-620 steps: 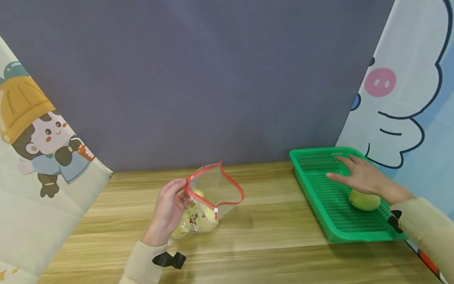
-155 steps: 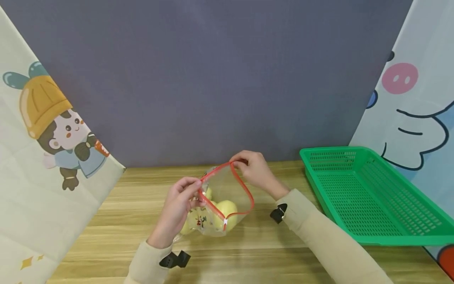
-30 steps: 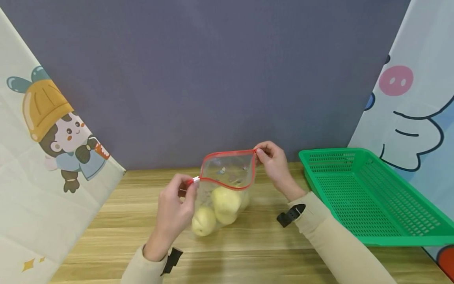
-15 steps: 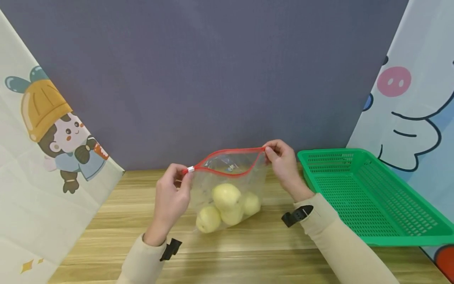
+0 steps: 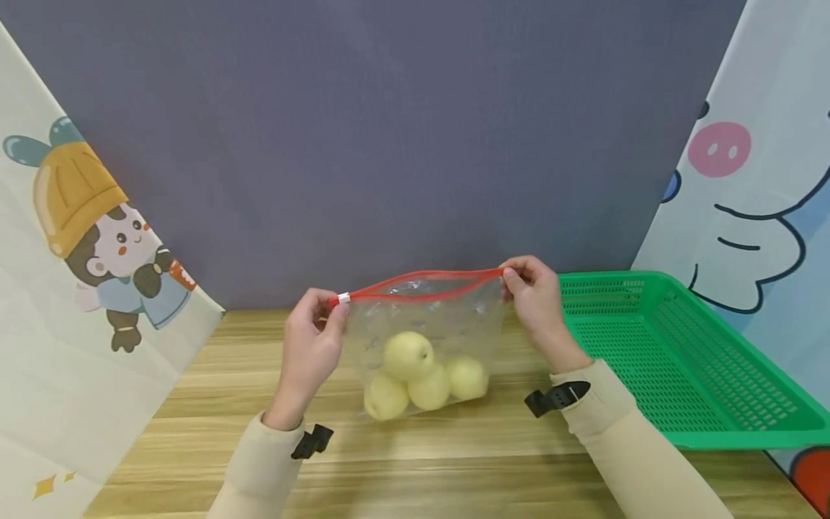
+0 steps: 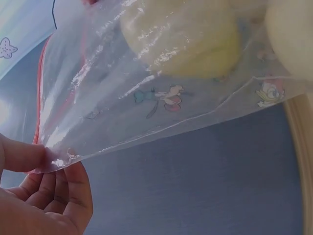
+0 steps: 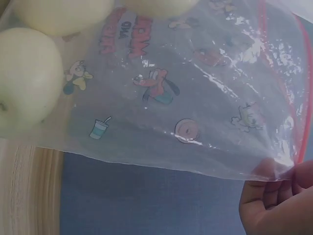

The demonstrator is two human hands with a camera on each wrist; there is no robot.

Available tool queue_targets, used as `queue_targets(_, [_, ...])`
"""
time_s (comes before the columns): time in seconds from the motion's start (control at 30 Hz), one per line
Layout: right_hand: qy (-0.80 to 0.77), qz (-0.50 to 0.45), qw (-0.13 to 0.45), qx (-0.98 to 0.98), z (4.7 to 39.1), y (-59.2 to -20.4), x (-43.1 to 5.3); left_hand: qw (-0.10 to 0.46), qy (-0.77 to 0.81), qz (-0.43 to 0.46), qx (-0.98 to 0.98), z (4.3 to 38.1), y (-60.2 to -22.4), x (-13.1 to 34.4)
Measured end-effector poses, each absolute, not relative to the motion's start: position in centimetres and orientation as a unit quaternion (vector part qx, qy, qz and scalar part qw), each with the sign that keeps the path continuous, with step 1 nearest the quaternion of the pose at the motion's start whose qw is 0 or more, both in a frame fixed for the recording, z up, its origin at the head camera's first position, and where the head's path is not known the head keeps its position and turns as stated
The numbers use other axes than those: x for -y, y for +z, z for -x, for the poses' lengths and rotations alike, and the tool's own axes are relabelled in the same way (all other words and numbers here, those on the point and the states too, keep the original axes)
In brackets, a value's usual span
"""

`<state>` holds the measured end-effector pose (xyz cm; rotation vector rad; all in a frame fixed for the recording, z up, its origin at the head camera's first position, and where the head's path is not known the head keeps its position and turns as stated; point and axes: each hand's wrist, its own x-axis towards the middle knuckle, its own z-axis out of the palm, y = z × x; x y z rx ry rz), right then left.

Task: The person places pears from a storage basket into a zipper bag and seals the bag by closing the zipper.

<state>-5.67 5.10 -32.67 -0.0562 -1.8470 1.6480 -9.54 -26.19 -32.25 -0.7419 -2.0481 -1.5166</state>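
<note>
A clear zip bag (image 5: 424, 321) with a red-edged mouth hangs between my two hands, printed with small cartoon figures. Several pale yellow round fruits (image 5: 408, 355) sit in its bottom, close over the wooden table. My left hand (image 5: 308, 346) pinches the left top corner beside the white slider (image 5: 344, 297). At the right top corner, thumb and fingers of my right hand (image 5: 537, 299) pinch the red edge. The mouth is drawn out wide, with a narrow gap between its edges. In the right wrist view, a fruit (image 7: 32, 76) shows through the plastic.
A green perforated basket (image 5: 726, 438) stands on the right of the wooden table (image 5: 214, 404), just beyond my right wrist. A grey-blue backdrop (image 5: 415, 144) rises behind, with cartoon-printed cloths on both sides.
The yellow-green fruit seen earlier in the basket is gone from it. My hands have turned the bag, raised its mouth and spread apart, so the red edges lie closer together.
</note>
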Motion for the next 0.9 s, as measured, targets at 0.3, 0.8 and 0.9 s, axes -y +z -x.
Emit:
queue_targets(0.3, [0.623,0.037,0.321,0.713,4.8,-32.4,-5.6,0.209,-0.569,0.259,0.752,10.5,-32.2,26.2])
queue_targets(0.8, [0.584,0.053,0.321,0.744,4.4,-32.1,-5.7,0.145,-0.638,0.22,0.724,12.5,-32.7,26.2])
queue_targets(0.9, [0.558,0.056,0.32,0.764,4.2,-32.0,-5.9,0.132,-0.654,0.209,0.715,12.9,-32.8,26.1])
